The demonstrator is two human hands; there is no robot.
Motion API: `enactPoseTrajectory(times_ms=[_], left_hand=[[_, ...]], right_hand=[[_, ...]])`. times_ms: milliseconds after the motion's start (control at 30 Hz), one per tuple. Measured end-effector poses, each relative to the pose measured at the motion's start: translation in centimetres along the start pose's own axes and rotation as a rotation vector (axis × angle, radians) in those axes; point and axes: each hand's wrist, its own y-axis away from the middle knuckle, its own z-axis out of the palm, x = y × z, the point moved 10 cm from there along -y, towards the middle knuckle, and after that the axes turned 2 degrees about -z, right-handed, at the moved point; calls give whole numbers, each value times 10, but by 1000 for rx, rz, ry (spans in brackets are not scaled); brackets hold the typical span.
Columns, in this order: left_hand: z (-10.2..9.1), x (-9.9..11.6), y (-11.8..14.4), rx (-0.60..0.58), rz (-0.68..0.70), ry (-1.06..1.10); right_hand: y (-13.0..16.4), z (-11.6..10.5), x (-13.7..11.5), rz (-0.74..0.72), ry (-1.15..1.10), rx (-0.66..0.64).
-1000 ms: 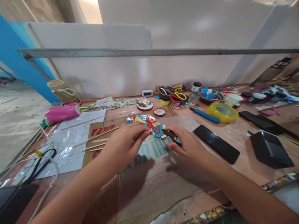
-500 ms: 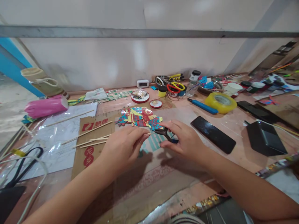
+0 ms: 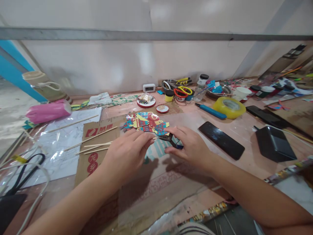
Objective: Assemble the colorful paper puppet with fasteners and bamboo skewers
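a pale wall (image 3: 93, 62) is crossed by a grey bar (image 3: 122, 35) and marked by glare (image 3: 146, 57); a blue panel (image 3: 11, 72) and pale floor (image 3: 9, 107) are seen at left.

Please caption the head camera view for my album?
The right hand holds a plier-like tool near colourful flat cutouts.

On the table (image 3: 254, 176), the cut-out figure (image 3: 148, 121) lay on the cardboard (image 3: 82, 166), just beyond the left hand (image 3: 127, 147) and the right hand (image 3: 189, 143). The pliers (image 3: 168, 138) sat in the right hand, their tip toward the left fingertips. Thin sticks (image 3: 91, 138) crossed the cardboard's left part; left of it was the paper (image 3: 61, 138), the pouch (image 3: 49, 111) at its far left corner. Behind the figure stood two dishes, the clock (image 3: 149, 87) behind the larger. The phone (image 3: 221, 140) lay right of the right hand, the box (image 3: 275, 144) farther right, the tape roll (image 3: 230, 106) behind the phone, the cutter (image 3: 211, 111) just left of the roll.
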Motion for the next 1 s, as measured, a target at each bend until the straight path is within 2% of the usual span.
enactPoseTrajectory(times_ms=[467, 667, 800, 867, 1000], left_hand=[[1, 2, 5, 38, 42, -12], [-6, 10, 9, 113, 161, -57], [-2, 15, 12, 89, 232, -178], [1, 12, 10, 65, 208, -186], [0, 0, 4, 89, 68, -97]], right_hand=[[1, 6, -2, 45, -29, -105], [5, 18, 2, 213, -264, -261], [11, 31, 7, 321, -405, -397], [11, 31, 8, 328, -437, -381], [4, 17, 11, 261, -329, -196]])
